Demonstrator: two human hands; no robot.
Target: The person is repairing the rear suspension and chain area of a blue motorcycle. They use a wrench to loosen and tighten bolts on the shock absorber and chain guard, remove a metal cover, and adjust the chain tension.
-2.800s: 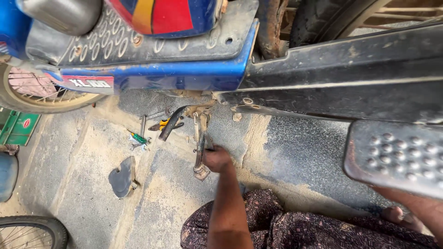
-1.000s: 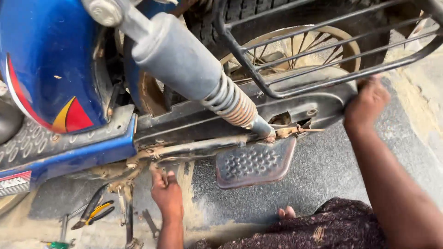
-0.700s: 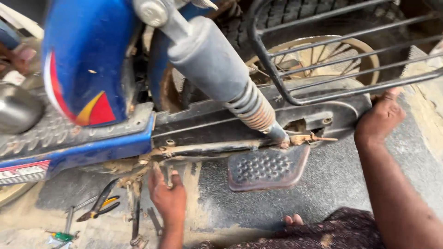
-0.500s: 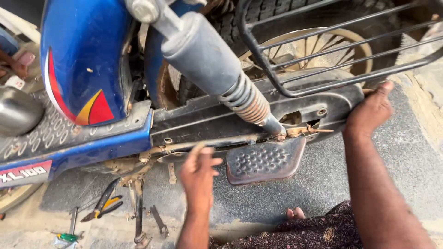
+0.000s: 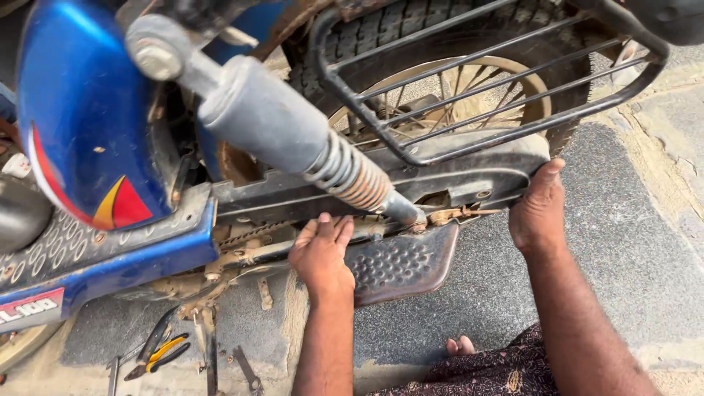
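glossy blue panel (image 5: 81,125) | matt black chain cover (image 5: 411,183) | studded metal footrest (image 5: 400,264)

At frame centre, the left hand (image 5: 321,255) presses its fingers under the black chain cover (image 5: 367,192), just left of the studded footrest (image 5: 400,265). The right hand (image 5: 539,211) seemingly grips the cover's rear end.

Left hand (image 5: 321,253) under chain cover (image 5: 381,187), beside footrest (image 5: 400,264); right hand (image 5: 539,209) at cover's rear end; pliers (image 5: 158,356) on ground, lower left.
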